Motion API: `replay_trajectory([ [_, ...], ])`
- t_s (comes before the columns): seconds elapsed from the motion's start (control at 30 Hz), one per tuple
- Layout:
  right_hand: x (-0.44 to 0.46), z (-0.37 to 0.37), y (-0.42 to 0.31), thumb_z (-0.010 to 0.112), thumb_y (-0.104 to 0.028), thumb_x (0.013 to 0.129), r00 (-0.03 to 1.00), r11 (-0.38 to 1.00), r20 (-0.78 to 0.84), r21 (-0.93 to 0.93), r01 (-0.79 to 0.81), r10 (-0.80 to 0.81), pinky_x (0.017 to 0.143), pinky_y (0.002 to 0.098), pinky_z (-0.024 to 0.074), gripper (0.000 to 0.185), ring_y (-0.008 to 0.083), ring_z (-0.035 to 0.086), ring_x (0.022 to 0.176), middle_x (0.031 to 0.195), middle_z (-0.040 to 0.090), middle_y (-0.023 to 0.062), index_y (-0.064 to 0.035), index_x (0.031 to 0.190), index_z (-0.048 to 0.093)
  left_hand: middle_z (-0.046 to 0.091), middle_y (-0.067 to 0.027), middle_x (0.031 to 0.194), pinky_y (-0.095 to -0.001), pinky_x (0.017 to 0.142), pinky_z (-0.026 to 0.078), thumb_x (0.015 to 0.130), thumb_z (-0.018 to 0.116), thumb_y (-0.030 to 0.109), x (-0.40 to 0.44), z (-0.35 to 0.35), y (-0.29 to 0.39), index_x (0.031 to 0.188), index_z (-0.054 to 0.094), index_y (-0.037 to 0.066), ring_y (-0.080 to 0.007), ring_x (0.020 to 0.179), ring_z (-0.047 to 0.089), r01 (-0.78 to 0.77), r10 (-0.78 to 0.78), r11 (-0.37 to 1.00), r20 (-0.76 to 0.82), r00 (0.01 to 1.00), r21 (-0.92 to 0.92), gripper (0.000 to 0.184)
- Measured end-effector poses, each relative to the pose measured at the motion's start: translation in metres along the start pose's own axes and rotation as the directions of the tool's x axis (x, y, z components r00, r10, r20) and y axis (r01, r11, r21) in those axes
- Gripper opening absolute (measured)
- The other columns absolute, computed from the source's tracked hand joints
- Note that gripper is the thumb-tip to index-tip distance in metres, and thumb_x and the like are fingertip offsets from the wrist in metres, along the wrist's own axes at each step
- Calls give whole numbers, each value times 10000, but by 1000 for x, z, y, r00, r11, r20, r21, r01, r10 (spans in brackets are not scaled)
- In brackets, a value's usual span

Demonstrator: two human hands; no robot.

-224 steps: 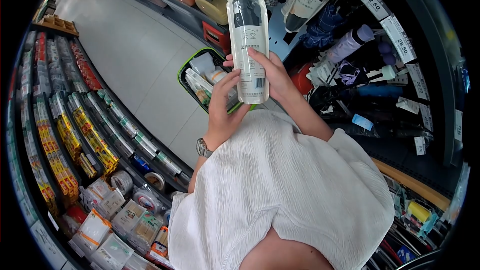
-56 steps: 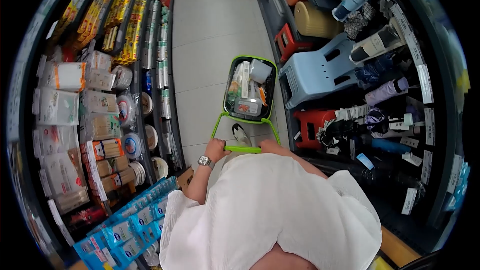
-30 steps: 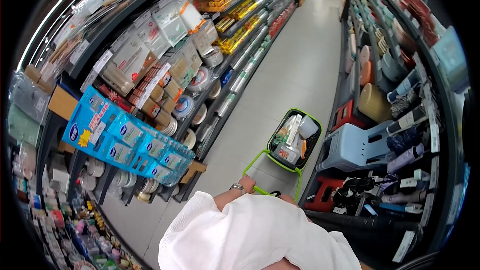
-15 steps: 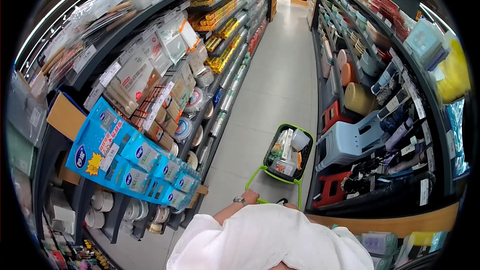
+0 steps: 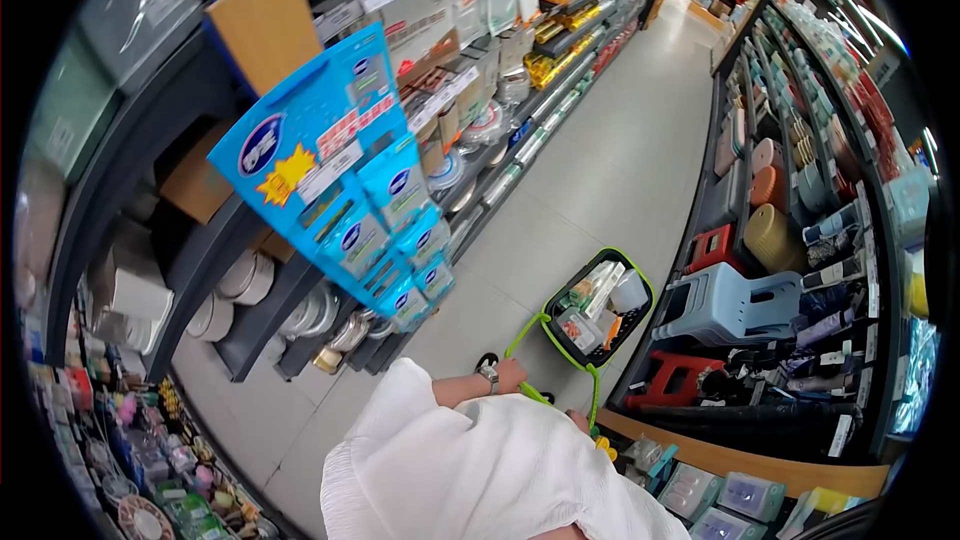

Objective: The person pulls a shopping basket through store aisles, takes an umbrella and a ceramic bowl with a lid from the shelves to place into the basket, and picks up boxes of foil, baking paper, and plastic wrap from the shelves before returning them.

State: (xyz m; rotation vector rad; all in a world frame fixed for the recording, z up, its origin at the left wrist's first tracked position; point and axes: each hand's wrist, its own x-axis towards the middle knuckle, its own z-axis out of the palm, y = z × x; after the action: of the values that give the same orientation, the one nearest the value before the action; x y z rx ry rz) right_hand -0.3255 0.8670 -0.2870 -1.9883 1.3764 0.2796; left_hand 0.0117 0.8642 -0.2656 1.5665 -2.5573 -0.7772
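Note:
My left hand (image 5: 509,376), with a metal-banded watch on its wrist, is closed round the bright green handle (image 5: 514,348) of a black shopping basket. The basket (image 5: 565,345) stands on the floor ahead of me, tilted in view, with a green rim. Packaged goods lie in it, among them a clear tub (image 5: 581,329) and a white container (image 5: 629,292). Only a small part of my right hand (image 5: 578,420) shows beside the far end of the handle. My white sleeve hides the rest, and its fingers cannot be made out.
A blue hanging display (image 5: 300,165) of small packs juts from the left shelves. Along the right shelves are a light blue plastic stool (image 5: 725,305), red stools (image 5: 668,380) and folded umbrellas (image 5: 825,335). Grey tiled aisle floor (image 5: 610,155) runs between them.
My view has turned left and tilted, so the blue display looks nearer and larger. The basket appears slightly farther right. My left hand still holds the handle, and part of my right hand now shows.

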Motion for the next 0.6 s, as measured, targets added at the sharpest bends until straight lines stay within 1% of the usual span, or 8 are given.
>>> replay_trajectory([
  [0.07, -8, -2, -10, 648, -247, 882, 997, 995, 56, 85, 57, -62, 825, 526, 538, 291, 467, 690, 967, 980, 707, 295, 14, 997, 707, 722, -153, 801, -492, 878, 518, 733, 706, 240, -18, -11, 8, 816, 737, 95, -370, 844, 690, 23, -24, 999, -50, 998, -23, 170],
  [0.13, -17, 2, -20, 655, -257, 881, 992, 992, 78, 87, 90, -97, 825, 526, 536, 302, 469, 689, 967, 978, 707, 295, 16, 1000, 707, 706, -153, 836, -483, 866, 519, 760, 678, 206, -39, -25, 19, 844, 717, 56, -354, 885, 659, 62, -63, 998, -14, 998, -29, 176],
  [0.3, -47, 32, -43, 672, -281, 879, 983, 986, 107, 92, 142, -152, 823, 525, 532, 330, 474, 686, 968, 973, 707, 296, 21, 1009, 707, 703, -151, 873, -473, 864, 520, 761, 685, 200, -87, -5, 37, 853, 718, 54, -346, 967, 640, 165, -167, 986, -109, 980, -27, 176],
  [0.4, -67, 54, -63, 682, -295, 878, 977, 980, 112, 106, 170, -181, 822, 525, 530, 348, 477, 684, 968, 970, 707, 297, 23, 1014, 707, 699, -157, 885, -466, 927, 502, 770, 673, 172, -119, 1, 49, 852, 725, 56, -352, 1010, 628, 171, -168, 985, -83, 982, 35, 151],
  [0.47, -85, 72, -78, 689, -305, 877, 974, 976, 129, 134, 170, -187, 821, 525, 528, 360, 479, 682, 968, 968, 707, 297, 25, 1018, 707, 680, -202, 1016, -475, 964, 480, 774, 660, 116, -144, 22, 67, 940, 710, 35, -368, 1049, 602, 258, -247, 964, -144, 958, 67, 192],
  [0.5, -94, 75, -94, 689, -305, 877, 972, 974, 138, 146, 172, -192, 821, 525, 528, 360, 479, 682, 968, 968, 707, 297, 25, 1018, 707, 680, -202, 1016, -475, 964, 480, 774, 660, 116, -159, 27, 75, 940, 710, 35, -368, 1049, 602, 266, -255, 962, -131, 958, 69, 192],
  [0.57, -130, 71, -134, 713, -363, 875, 980, 976, 149, 192, 102, -132, 823, 521, 521, 421, 485, 676, 973, 967, 706, 304, 31, 1025, 708, 621, -233, 1157, -479, 1009, 457, 772, 651, 66, -195, 35, 100, 1044, 668, 10, -400, 1117, 563, 324, -281, 943, -348, 894, 70, 279],
  [0.6, -135, 82, -140, 713, -363, 875, 979, 975, 153, 198, 101, -132, 823, 521, 521, 421, 485, 676, 973, 967, 706, 304, 31, 1025, 708, 621, -233, 1157, -479, 1009, 457, 772, 651, 66, -209, 37, 108, 1044, 668, 10, -400, 1117, 563, 325, -283, 943, -341, 896, 72, 279],
])
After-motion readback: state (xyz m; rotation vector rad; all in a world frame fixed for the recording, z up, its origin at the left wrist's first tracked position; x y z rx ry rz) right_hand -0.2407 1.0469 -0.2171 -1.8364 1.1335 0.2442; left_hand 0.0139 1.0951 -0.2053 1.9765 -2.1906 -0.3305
